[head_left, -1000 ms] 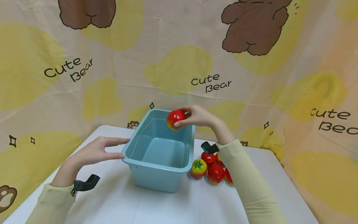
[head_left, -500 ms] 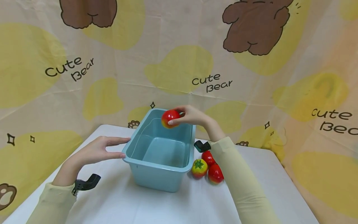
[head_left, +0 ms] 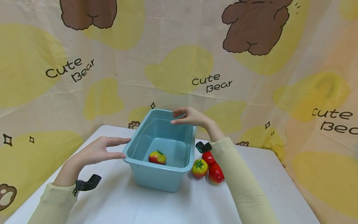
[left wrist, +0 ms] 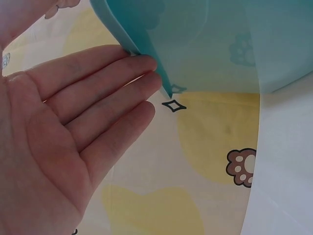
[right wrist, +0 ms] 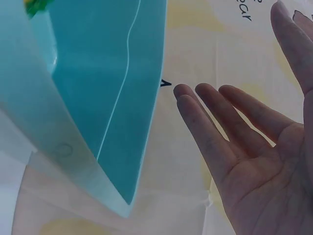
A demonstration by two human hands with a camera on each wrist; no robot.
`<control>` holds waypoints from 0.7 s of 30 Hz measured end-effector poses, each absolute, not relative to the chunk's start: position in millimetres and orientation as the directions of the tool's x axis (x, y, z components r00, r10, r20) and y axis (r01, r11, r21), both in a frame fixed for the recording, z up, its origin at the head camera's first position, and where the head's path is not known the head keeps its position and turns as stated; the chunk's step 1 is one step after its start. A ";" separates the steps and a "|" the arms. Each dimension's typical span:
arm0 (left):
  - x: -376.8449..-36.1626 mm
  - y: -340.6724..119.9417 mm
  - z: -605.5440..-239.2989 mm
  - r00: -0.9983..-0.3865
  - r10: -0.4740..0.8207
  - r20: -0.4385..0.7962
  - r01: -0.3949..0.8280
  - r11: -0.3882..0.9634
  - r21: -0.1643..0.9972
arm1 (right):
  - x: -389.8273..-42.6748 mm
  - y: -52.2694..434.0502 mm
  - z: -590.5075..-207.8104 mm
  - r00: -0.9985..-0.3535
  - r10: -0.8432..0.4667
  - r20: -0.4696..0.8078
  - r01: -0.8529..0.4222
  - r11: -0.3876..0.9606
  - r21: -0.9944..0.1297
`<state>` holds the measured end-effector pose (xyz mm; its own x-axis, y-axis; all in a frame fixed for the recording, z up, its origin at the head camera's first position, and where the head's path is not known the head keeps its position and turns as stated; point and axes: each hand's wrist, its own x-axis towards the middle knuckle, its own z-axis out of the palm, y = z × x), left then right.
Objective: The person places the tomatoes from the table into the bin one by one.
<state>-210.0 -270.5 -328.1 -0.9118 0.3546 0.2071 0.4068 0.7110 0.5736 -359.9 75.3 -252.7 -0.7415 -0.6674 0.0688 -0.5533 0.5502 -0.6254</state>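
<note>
A light blue plastic basin (head_left: 159, 177) stands on the white table. Inside it, near the front wall, lies a red and yellow toy tomato (head_left: 157, 157) with a green leafy top. My left hand (head_left: 93, 151) touches the basin's left rim with straight fingertips, the thumb toward the front corner; the left wrist view shows the fingers flat along the rim (left wrist: 117, 29). Over the basin's back right part, my right hand (head_left: 193, 119) hovers with fingers spread and nothing between them. In the right wrist view its fingers (right wrist: 210, 127) reach out past the basin wall.
Right of the basin sit more toy tomatoes: a yellow-green one (head_left: 199, 168), a red one (head_left: 216, 173) and another red one (head_left: 208, 158) behind, partly under the right sleeve (head_left: 240, 177). A printed bear cloth (head_left: 173, 68) hangs behind the table (head_left: 117, 202).
My right hand moved left over the basin and let go of the tomato, which now lies on the basin floor. My left hand has stayed at the rim.
</note>
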 end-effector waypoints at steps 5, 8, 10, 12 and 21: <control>-211.4 -271.9 -329.3 -0.908 0.363 0.211 0.416 0.707 0.572 | -357.7 82.0 -252.9 -0.740 -0.667 0.084 -0.555 0.535 -0.637; -212.3 -272.1 -330.0 -0.904 0.369 0.217 0.424 0.703 0.571 | -355.9 87.4 -252.8 -0.736 -0.670 0.097 -0.556 0.517 -0.651; -212.7 -271.9 -330.3 -0.902 0.371 0.219 0.427 0.702 0.569 | -355.3 92.0 -253.6 -0.733 -0.671 0.107 -0.561 0.508 -0.653; -213.0 -271.6 -330.5 -0.902 0.372 0.221 0.429 0.706 0.563 | -354.9 97.4 -254.9 -0.736 -0.667 0.113 -0.562 0.509 -0.652; -213.9 -271.9 -331.3 -0.894 0.379 0.237 0.447 0.731 0.516 | -351.0 120.5 -260.3 -0.752 -0.645 0.137 -0.553 0.503 -0.665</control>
<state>-213.9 -271.9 -331.3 -0.8944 0.3790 0.2374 0.4467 0.7308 0.5162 -351.0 120.5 -260.3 -0.7517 -0.6451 0.1373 -0.5528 0.5027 -0.6646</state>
